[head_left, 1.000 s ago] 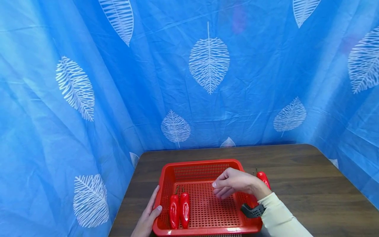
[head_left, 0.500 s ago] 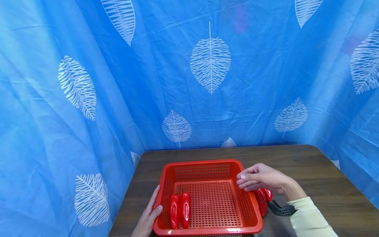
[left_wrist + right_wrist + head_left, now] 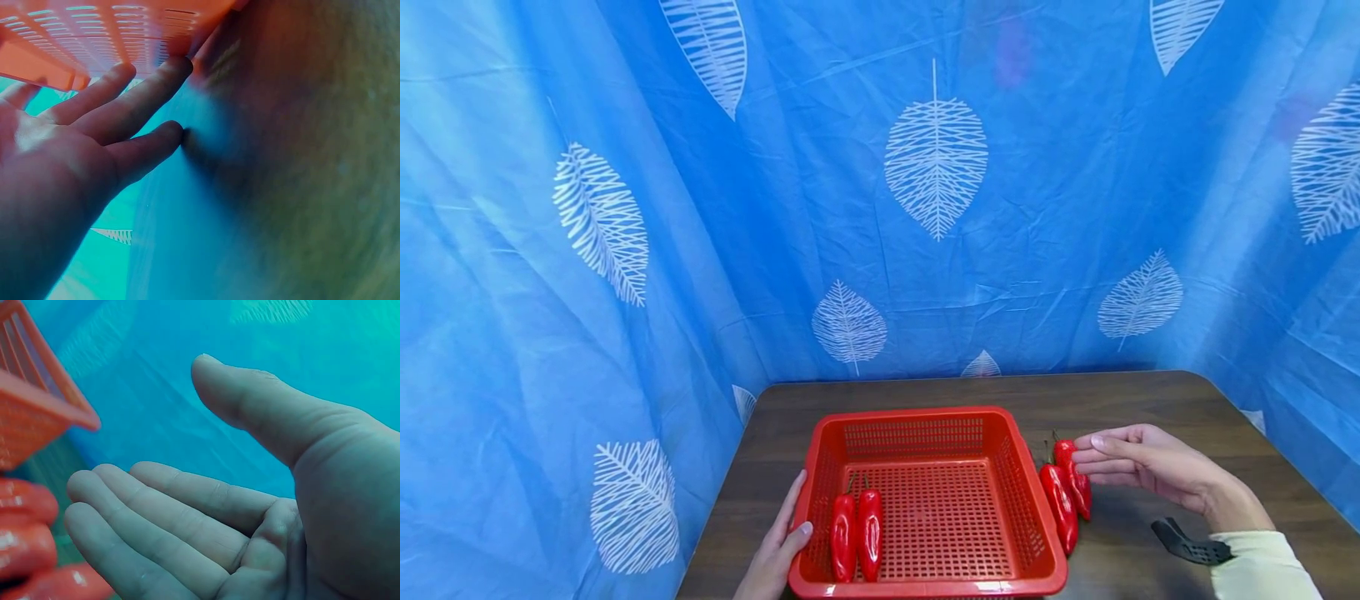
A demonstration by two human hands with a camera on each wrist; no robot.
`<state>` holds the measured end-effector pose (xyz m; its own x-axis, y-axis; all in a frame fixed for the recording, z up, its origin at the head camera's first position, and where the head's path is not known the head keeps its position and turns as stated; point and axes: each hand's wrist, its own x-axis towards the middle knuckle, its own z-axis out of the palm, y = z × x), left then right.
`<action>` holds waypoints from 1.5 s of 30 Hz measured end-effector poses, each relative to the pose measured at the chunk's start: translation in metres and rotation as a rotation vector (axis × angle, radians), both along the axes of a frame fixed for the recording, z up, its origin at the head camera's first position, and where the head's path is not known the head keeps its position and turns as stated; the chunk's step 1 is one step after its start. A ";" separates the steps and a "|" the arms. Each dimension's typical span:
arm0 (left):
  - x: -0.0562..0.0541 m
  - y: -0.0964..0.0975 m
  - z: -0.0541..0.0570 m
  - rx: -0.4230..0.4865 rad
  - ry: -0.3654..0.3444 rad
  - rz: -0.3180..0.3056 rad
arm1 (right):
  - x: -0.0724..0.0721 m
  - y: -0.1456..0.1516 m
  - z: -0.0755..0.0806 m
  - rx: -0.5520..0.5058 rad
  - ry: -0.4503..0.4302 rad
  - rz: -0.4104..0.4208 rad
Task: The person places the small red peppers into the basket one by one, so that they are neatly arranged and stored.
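Observation:
Two glossy red chili peppers, a left one and a right one, lie side by side in the left part of a red plastic basket. My left hand rests against the basket's left side, its thumb at the rim. In the left wrist view, straight fingers reach the slotted outer wall. Right of the basket lie more red peppers, a nearer one and a farther one. My right hand holds nothing; its fingertips overlap the farther pepper. The right wrist view shows its palm and extended fingers.
The basket stands on a dark wood-grain table. A blue curtain with white leaf prints hangs behind and at both sides. A black band sits at my right wrist, beside a pale sleeve.
My right hand has moved right from over the basket's inside, past its right rim, to the peppers beside it. Those peppers are now uncovered. My left hand and the basket stay put.

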<state>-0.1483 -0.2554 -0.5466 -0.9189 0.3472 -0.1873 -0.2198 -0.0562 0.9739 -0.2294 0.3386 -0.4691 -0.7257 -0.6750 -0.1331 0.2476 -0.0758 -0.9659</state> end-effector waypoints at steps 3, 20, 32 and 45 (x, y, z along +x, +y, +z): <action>0.000 0.000 -0.001 0.001 -0.004 0.002 | 0.002 0.016 -0.005 -0.023 -0.014 -0.012; 0.001 0.000 0.001 -0.009 0.009 0.008 | 0.002 0.047 -0.025 0.275 -0.069 -0.221; 0.002 0.000 0.000 -0.004 0.019 0.013 | -0.014 0.027 -0.043 0.502 -0.059 -0.341; 0.002 -0.001 0.000 -0.026 0.043 0.017 | -0.029 0.004 -0.054 0.632 -0.049 -0.409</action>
<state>-0.1467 -0.2560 -0.5471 -0.9321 0.3268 -0.1561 -0.1768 -0.0342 0.9837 -0.2581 0.3422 -0.5231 -0.8856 -0.1372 -0.4437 0.3623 0.3936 -0.8449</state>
